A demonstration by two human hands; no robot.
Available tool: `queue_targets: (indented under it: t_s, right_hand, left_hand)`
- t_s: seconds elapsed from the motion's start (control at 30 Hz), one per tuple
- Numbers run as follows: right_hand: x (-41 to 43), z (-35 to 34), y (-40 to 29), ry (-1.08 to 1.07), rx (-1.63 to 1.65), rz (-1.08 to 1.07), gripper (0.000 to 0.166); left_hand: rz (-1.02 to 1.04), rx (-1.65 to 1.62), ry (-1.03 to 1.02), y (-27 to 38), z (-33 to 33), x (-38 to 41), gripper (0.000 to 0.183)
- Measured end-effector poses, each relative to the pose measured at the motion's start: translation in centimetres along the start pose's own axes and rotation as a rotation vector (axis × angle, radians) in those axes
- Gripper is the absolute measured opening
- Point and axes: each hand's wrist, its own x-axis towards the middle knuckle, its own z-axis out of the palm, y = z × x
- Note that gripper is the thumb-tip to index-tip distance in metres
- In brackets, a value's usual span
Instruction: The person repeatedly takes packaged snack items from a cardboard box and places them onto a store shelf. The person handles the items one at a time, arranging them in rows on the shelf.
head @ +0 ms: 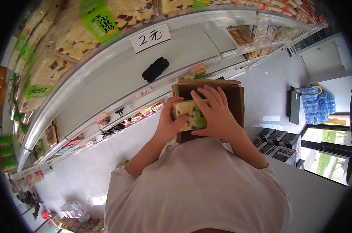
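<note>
A clear-wrapped package of sachima point(185, 112), pale with dark raisins and a green label band, is between my two hands, at the mouth of an open cardboard box point(237, 100) in front of my body. My left hand point(167, 123) grips the package's left end, its thumb across the top face. Around the right end lies my right hand point(218, 116), fingers spread over the far side and thumb near the close edge. The hands and the package hide most of the box's inside.
Ahead, a store shelf point(94, 93) carries a black object point(155, 69) and a handwritten price card point(150, 38). More sachima packages point(77, 43) fill the upper shelf. At right stand a hand truck point(294, 106), shrink-wrapped water bottles point(318, 104) and stacked dark boxes point(281, 142).
</note>
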Motion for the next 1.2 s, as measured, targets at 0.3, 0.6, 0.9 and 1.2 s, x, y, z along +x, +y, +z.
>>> queue_targets:
  t_s: [0.3,0.6,0.9,1.2]
  right_hand:
    - [-2.8,2.6,5.5,-0.117,1.555,0.740,0.089]
    - [-0.2,1.5,6.9,-0.059,0.469,0.468,0.066]
    - [-0.7,13.3,9.2,-0.068,-0.088,0.022,0.056]
    - [-1.3,21.6,10.6,0.058,-0.379,-0.153,0.023]
  left_hand:
    - [0.197,-0.160,-0.006,-3.8,-1.4,-0.7,0.069]
    - [0.181,0.772,0.216,-5.8,-1.6,-0.6,0.085]
    - [-0.092,0.484,0.087,-7.6,-1.6,-1.0,0.081]
    - [-0.049,0.545,0.101,-8.2,-1.5,-1.9,0.079]
